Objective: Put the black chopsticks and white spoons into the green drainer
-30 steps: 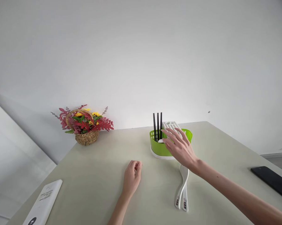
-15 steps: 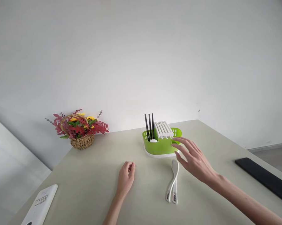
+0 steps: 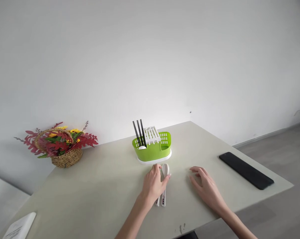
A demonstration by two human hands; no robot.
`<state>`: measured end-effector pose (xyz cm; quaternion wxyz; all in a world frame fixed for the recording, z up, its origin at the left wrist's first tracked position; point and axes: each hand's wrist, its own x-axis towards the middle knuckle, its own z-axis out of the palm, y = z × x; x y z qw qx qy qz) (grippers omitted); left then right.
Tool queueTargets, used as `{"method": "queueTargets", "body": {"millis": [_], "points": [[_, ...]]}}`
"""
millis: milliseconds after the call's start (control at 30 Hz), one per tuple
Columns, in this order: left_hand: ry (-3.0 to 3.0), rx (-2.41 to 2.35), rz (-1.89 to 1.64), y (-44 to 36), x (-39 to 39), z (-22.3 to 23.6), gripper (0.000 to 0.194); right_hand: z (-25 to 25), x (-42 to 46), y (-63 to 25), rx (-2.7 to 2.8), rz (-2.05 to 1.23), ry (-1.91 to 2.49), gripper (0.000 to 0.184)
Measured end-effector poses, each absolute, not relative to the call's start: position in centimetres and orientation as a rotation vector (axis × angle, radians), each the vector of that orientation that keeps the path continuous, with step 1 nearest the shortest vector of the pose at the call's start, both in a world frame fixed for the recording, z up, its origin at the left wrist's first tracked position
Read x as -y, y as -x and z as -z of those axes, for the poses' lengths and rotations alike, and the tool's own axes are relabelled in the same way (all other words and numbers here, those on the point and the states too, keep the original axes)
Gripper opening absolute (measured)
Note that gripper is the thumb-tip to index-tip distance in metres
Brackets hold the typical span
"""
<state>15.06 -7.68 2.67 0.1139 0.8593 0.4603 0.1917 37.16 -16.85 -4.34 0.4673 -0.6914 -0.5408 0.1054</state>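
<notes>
Two white spoons (image 3: 165, 170) lie together on the table in front of the green caddy, with dark markings on their handle ends. My left hand (image 3: 152, 184) is over them and hides much of their length. Its thumb reaches to the right side of the spoon bowl and its index finger is on the left, spread apart. To the right, my right hand (image 3: 207, 188) rests low over the table with bent fingers apart and nothing in it. The green caddy (image 3: 153, 152) has a white slotted top (image 3: 151, 134) and holds three black chopsticks (image 3: 139, 133) and a white rounded piece.
A wicker basket (image 3: 67, 158) of red and yellow artificial flowers stands at the back left. A long black flat object (image 3: 246, 170) lies near the right table edge. A white box-like object (image 3: 20, 226) sits at the lower left.
My view has turned rightward. My right hand has drawn back from the caddy and lowered to the table. My left hand has moved right, over the spoons, and opened from a loose fist.
</notes>
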Motion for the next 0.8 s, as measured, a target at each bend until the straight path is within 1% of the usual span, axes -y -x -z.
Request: {"method": "queueTargets", "body": {"millis": [133, 200, 267, 333, 467, 533, 667, 800], "points": [[-2.587, -1.432, -0.434, -17.4, 6.8, -3.0, 0.021, 3.8, 16.8, -37.2, 1.309, -0.260, 1.655, 0.024], [-2.611, -1.417, -0.391, -17.8, 6.5, -3.0, 0.014, 3.8, 16.8, -37.3, 1.301, -0.252, 1.642, 0.023], [-2.638, -1.389, -0.368, -17.9, 6.4, -3.0, 0.012, 3.8, 16.8, -37.3, 1.296, -0.253, 1.633, 0.022], [-2.651, -1.373, -0.398, -17.7, 6.3, -3.0, 0.014, 3.7, 16.8, -37.4, 1.296, -0.263, 1.624, 0.022], [-2.574, -1.302, -0.606, -16.6, 6.5, -4.0, 0.018, 3.6, 16.9, -37.4, 1.291, -0.283, 1.623, 0.022], [-2.432, -1.254, -0.670, -15.4, 7.0, -5.1, 0.021, 3.6, 17.0, -37.5, 1.281, -0.295, 1.633, 0.022], [-2.012, -1.138, -0.683, -11.6, 8.5, -8.6, 0.028, 3.8, 17.1, -37.5, 1.279, -0.334, 1.635, 0.022], [-1.831, -1.110, -0.901, -8.0, 9.4, -13.3, 0.035, 4.2, 17.1, -37.5, 1.285, -0.336, 1.636, 0.022]]}}
